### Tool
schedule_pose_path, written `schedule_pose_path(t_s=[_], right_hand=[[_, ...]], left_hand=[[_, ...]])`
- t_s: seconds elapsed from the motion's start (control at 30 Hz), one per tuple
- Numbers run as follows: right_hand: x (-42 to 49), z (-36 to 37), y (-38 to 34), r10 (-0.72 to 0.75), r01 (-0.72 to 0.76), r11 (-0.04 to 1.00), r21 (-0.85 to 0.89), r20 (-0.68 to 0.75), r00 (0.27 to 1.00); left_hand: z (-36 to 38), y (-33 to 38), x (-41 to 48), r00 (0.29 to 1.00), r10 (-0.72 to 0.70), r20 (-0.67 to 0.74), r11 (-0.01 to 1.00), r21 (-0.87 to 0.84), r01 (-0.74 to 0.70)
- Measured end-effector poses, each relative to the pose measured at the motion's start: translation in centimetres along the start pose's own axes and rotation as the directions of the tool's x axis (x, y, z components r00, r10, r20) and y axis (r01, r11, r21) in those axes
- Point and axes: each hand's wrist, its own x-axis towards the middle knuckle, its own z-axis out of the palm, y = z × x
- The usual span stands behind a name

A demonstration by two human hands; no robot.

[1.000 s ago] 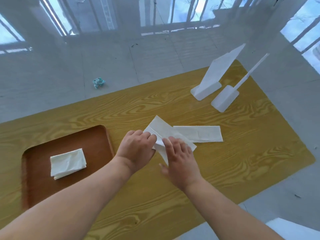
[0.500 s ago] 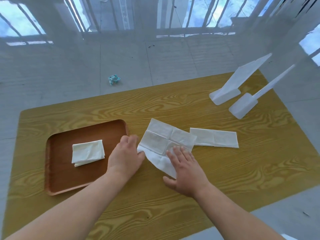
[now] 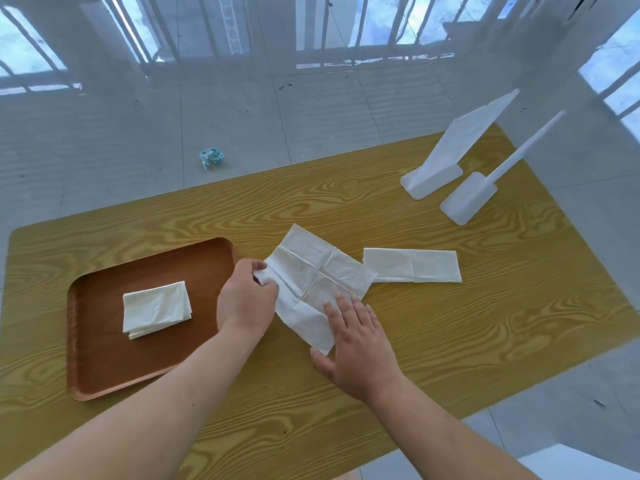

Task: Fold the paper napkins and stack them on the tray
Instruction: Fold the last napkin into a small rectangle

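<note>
Spreading an unfolded napkin (image 3: 313, 282) on the wooden table (image 3: 485, 323), between the tray (image 3: 104, 358) and a second, narrow napkin (image 3: 412, 265) that lies just beside it. A second ago both hands were bunched over this napkin while it was partly folded; half a second ago it lay nearly open; now its full grid of creases shows, so the sheet has been opened out flat rather than folded down. Left hand (image 3: 247, 299): fingers closed in a pinch on the napkin's left corner, next to the tray's right rim. Right hand (image 3: 360, 344): fingers open and extended, pressing flat on the napkin's near right part to hold it down. One folded napkin (image 3: 157, 308) rests inside the tray, well apart from the hands, and has not moved across the three moments. Two white plastic stands (image 3: 446, 161) sit at the table's far right corner; a small crumpled wrapper (image 3: 211, 157) lies on the floor beyond the table. Judged from this layout, the task is early: one napkin is stacked, one is flattened and ready for its first fold, and one waits. The pinched corner suggests the next fold may be drawn from the left across the creases. Thin paper of this kind can slip or crease unevenly unless the flat hand anchors it.
</note>
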Motion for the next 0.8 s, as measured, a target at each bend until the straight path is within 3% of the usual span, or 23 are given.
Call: schedule_pose_path(t_s=[0.07,0.1,0.17,0.23,0.27,0.33,0.43,0.53,0.6,0.7,0.8], right_hand=[[-0.2,0.0,0.5,-0.032,0.032,0.999,-0.002,0.023,0.999],[-0.3,0.0,0.6,-0.047,0.047,0.999,0.001,0.026,0.999],[-0.4,-0.2,0.8,-0.057,0.057,0.998,0.023,0.016,0.998],[-0.4,-0.5,0.9,-0.022,0.023,0.997,0.078,-0.015,1.0],[-0.5,-0.6,1.1,0.024,-0.019,0.993,0.118,-0.04,0.999],[-0.6,-1.2,1.6,0.157,-0.134,0.972,0.194,-0.108,0.982],[-0.9,-1.9,3.0,0.285,-0.216,0.939,0.267,-0.256,0.924],[-1.0,-2.3,4.1,0.273,-0.179,0.945,0.273,-0.362,0.891],[-1.0,-2.4,4.2,0.177,-0.087,0.968,0.235,-0.395,0.901],[-1.1,-2.0,3.3,-0.031,0.082,0.984,0.161,-0.298,0.954],[-1.0,-0.9,1.7,-0.126,0.141,0.985,0.101,-0.143,0.982]], left_hand=[[0.0,0.8,-0.5,0.951,0.308,-0.014,0.941,0.153,-0.302],[0.1,1.1,-0.7,0.874,0.487,0.005,0.852,0.217,-0.476],[0.6,1.6,-1.1,0.616,0.78,0.112,0.563,0.303,-0.769],[1.1,1.7,-1.5,0.36,0.891,0.277,0.271,0.313,-0.91],[1.3,1.6,-1.7,0.282,0.896,0.343,0.183,0.295,-0.938],[1.8,1.1,-2.1,0.236,0.873,0.427,0.138,0.249,-0.959],[2.1,0.2,-2.6,0.347,0.799,0.491,0.266,0.228,-0.936],[1.9,-0.3,-2.4,0.56,0.696,0.45,0.493,0.267,-0.828],[1.9,-0.4,-2.1,0.699,0.592,0.402,0.629,0.313,-0.712],[2.5,-0.5,-2.0,0.815,0.403,0.417,0.695,0.439,-0.569],[3.1,-0.5,-2.4,0.902,0.209,0.378,0.74,0.542,-0.398]])
